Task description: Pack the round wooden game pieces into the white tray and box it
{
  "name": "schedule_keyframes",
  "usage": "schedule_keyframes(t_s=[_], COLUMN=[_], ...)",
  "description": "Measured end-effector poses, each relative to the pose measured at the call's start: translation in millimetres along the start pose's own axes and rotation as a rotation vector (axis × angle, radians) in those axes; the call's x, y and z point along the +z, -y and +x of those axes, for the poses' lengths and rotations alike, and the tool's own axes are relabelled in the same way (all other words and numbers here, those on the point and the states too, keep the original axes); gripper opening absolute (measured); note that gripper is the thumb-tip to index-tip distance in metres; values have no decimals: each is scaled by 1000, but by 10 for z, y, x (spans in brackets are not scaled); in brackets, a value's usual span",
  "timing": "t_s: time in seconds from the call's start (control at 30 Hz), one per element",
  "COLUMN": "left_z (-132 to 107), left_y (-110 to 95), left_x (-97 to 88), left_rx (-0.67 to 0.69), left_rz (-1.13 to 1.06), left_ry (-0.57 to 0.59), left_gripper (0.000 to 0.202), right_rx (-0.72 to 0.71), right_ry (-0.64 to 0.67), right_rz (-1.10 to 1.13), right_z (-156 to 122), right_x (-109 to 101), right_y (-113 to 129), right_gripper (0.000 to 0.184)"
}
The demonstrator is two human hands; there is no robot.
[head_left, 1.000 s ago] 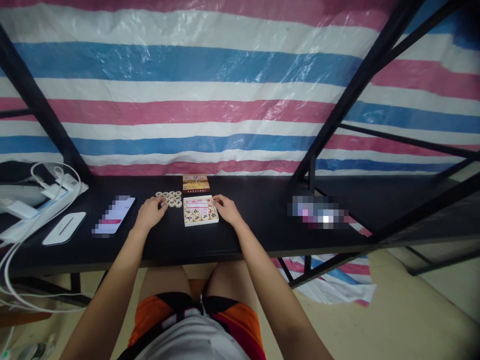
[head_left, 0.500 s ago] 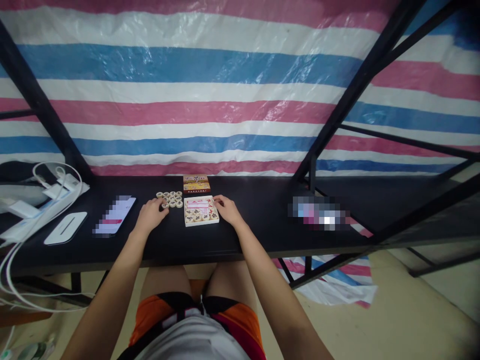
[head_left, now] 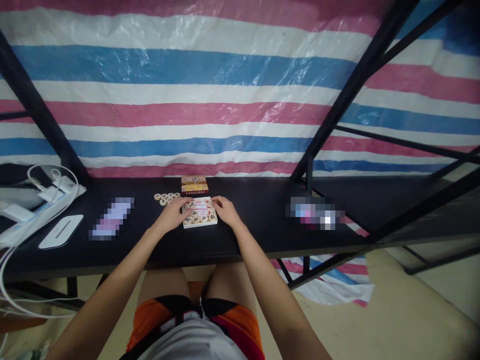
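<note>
A tray (head_left: 200, 225) holding xiangqi pieces (head_left: 203, 218) lies on the table (head_left: 258, 200), just in front of the xiangqi box (head_left: 194, 185), with loose xiangqi pieces (head_left: 170, 196) to the tray's left. Farther left lies a power strip (head_left: 45, 212); a tarpaulin (head_left: 195, 112) hangs behind the table.

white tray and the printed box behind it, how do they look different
The white tray is plain white; the printed box is brown and yellow with dark lettering. The white tray is open, showing round pieces inside; the printed box shows a covered top. Both rest on the black table.
</note>
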State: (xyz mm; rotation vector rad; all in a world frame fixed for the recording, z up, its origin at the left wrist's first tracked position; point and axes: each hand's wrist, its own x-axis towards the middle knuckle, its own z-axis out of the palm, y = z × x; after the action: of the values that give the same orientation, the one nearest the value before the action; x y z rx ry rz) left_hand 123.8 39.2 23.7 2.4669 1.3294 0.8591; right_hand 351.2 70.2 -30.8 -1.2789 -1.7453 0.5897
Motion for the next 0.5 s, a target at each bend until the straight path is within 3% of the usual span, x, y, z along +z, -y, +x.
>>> schedule_keyframes(t_s=[0.17,0.3,0.5], left_z=[291,359,327], left_y=[-203,-230,-250], left_x=[164,213,193], left_rx=[16,9,71], left_rz=[42,-9,-16], left_ry=[186,318,333], left_gripper=[21,19,25], right_rx=[-2,-1,3], right_ry=[7,10,4], right_rz=[7,6,0], right_z=[-2,-8,-9], right_x=[-1,-7,-18], right_y=[-23,-7,17], right_gripper=[17,17,17])
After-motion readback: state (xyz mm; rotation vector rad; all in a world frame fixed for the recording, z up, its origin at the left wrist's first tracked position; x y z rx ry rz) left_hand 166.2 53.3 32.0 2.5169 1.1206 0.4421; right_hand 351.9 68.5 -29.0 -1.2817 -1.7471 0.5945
